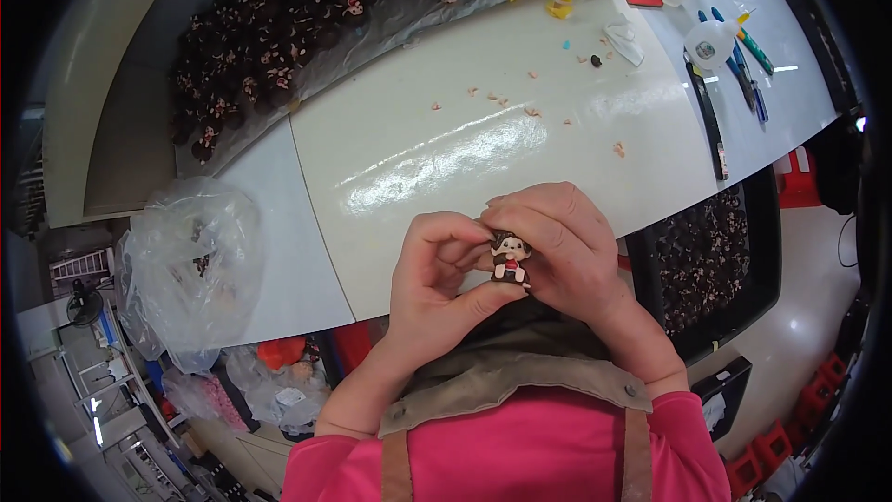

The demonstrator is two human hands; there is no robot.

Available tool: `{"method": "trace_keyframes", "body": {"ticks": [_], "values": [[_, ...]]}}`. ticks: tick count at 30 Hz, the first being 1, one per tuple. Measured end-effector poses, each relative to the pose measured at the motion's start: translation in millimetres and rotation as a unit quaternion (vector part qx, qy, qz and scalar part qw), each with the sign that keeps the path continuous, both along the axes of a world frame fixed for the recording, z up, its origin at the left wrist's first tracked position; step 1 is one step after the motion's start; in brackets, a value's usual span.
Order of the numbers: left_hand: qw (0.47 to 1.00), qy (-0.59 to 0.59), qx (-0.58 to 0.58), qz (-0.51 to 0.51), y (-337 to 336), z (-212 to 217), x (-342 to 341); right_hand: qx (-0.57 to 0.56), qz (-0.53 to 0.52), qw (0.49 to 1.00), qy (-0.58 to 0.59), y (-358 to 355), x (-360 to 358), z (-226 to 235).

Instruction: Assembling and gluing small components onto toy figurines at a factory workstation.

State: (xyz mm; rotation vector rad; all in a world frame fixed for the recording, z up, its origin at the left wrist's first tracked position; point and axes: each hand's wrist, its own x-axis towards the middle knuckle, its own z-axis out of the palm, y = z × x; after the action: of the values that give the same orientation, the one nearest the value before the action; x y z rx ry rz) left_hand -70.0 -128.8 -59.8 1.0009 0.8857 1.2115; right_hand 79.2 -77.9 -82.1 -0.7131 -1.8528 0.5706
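Note:
Close to my body, over the table's near edge, I hold a small brown figurine [510,260] with a pale face and a touch of red at its front. My left hand [441,284] grips it from the left, thumb under its base and index finger at its head. From the right, my right hand [562,246] closes round its top and side; part of the head is hidden by these fingers. The figurine is upright, its face toward me.
A heap of similar brown figurines [316,28] fills a plastic-lined bin at the far left. More lie in a black tray [767,288] at right. Pinkish scraps [532,112] dot the white table [390,139]. Pens, a cutter [708,121] and bottles [710,45] lie far right; a plastic bag [190,270] left.

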Motion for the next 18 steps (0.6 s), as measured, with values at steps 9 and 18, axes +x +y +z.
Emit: {"method": "trace_keyframes", "body": {"ticks": [9, 18], "values": [[0.999, -0.013, 0.038, -0.020, 1.9, -3.8, -3.2, 0.007, 0.005, 1.000, 0.005, 2.1, -0.4, 1.2], [0.999, -0.010, 0.033, -0.027, -14.9, -3.1, 7.3, -0.045, 0.017, 0.999, -0.009, -18.9, 16.3, 10.2]]}}
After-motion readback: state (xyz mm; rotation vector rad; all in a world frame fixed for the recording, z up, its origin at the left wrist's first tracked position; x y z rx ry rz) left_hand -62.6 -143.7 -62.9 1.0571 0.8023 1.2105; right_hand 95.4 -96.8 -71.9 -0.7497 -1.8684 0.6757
